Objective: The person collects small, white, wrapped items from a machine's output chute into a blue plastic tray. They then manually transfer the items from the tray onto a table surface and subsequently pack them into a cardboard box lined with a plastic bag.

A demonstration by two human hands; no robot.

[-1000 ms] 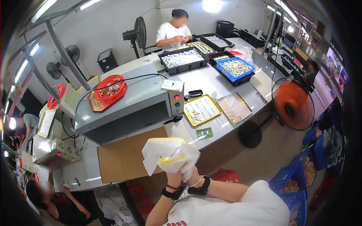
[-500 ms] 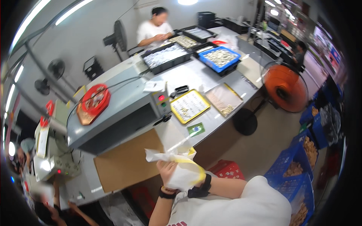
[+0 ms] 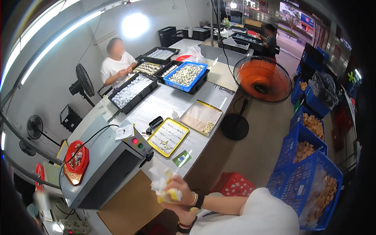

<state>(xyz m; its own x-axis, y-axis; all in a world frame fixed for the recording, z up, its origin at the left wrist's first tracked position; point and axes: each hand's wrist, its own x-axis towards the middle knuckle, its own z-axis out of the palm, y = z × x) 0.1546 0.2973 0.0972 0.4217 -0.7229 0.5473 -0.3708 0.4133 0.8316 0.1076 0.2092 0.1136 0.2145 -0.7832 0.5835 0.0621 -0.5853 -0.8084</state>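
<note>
A crumpled white sheet with yellow parts (image 3: 158, 181), blurred by motion, is bunched up between my two hands over the near table edge. I cannot make out whether it is cloth, paper or film. My right hand (image 3: 181, 188) closes round it from above. Under it, my left hand (image 3: 177, 209) is closed against its lower yellow end, with the fingers partly hidden. Just beyond lie a small green packet (image 3: 181, 158) and a yellow-rimmed tray (image 3: 175, 147) with rows of small pieces. Brown cardboard (image 3: 129, 201) lies to the left of my hands.
A grey box-shaped machine (image 3: 100, 168) stands left. Beyond are another shallow tray (image 3: 199, 113), a blue basket (image 3: 203, 74) of small pieces and a seated person (image 3: 117, 64). An orange fan (image 3: 262, 80), red stool (image 3: 231, 185) and blue crates (image 3: 309, 186) stand right.
The sheet, earlier spread out wider, is now bunched smaller between my hands. My hands have moved down in the picture, and the whole view has turned toward the right.
</note>
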